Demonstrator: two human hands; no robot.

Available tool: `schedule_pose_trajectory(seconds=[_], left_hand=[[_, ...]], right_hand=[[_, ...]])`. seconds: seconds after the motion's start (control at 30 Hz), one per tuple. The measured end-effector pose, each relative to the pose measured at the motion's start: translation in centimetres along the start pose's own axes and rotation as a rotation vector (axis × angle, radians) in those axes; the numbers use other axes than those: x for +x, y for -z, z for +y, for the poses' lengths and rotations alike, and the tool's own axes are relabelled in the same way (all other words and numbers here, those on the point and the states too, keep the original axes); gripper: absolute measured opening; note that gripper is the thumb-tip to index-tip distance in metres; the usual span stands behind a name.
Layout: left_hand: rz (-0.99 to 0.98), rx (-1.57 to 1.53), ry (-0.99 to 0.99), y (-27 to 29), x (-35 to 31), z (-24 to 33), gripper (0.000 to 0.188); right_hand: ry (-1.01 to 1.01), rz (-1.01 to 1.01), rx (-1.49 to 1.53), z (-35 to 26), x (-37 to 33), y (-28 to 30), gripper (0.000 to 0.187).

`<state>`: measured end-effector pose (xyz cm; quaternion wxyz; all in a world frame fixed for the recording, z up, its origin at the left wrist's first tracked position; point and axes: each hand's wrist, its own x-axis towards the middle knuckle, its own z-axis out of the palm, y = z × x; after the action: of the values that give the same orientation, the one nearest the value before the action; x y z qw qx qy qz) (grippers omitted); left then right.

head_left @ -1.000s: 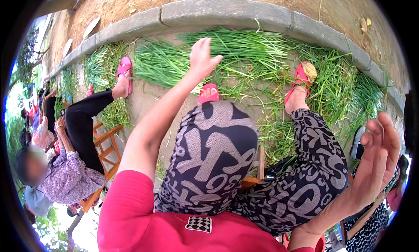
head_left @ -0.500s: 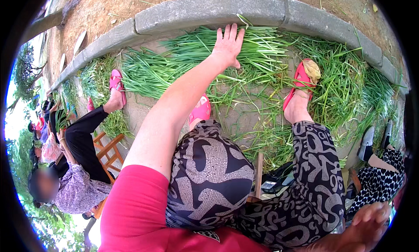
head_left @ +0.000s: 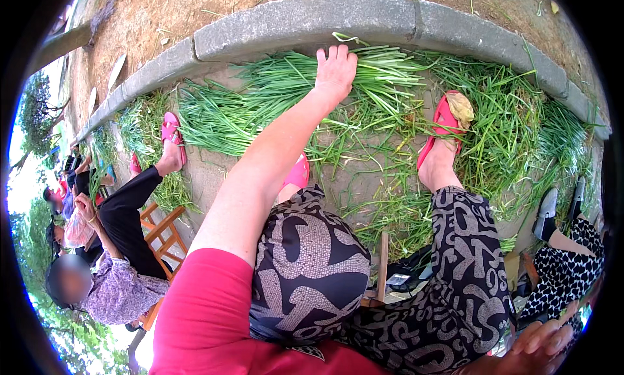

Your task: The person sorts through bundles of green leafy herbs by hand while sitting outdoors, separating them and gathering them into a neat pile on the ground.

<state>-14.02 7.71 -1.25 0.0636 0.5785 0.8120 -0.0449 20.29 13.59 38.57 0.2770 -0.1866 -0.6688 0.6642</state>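
Reaching far across the ground, my left hand (head_left: 336, 69) lies over a thick bunch of garlic chives (head_left: 390, 64) beside the stone kerb. Its fingers are together and bent down around the stalks, so it is closed on them. The long green leaves spread out to the left of the hand, and their paler ends point right. Low at the right rim is my right hand (head_left: 536, 342), apart from the greens, with its fingers curled in. What it holds, if anything, I cannot make out.
A curved stone kerb (head_left: 312, 25) bounds the far side. Loose cut greens (head_left: 494, 141) cover the ground around my pink sandals (head_left: 443, 125). At left a person in a purple patterned top (head_left: 123, 287) sits on a wooden chair (head_left: 162, 235); another person's patterned trousers (head_left: 559, 264) show at right.
My left hand had spread fingers over the chives; now they have closed in around the bunch. My right hand has shifted slightly down and to the left.
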Motion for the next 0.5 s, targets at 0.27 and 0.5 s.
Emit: schedule_pose_trajectory(seconds=[0.27, 0.5], left_hand=[[0.042, -0.185, -0.002, -0.5, -1.4, 0.1, 0.09], [0.044, -0.218, -0.06, -0.4, -1.1, -0.7, 0.07]], right_hand=[[0.019, -0.002, -0.003, 0.1, 0.3, -0.6, 0.04], [0.034, -0.005, 0.002, 0.2, 0.5, -1.0, 0.042]])
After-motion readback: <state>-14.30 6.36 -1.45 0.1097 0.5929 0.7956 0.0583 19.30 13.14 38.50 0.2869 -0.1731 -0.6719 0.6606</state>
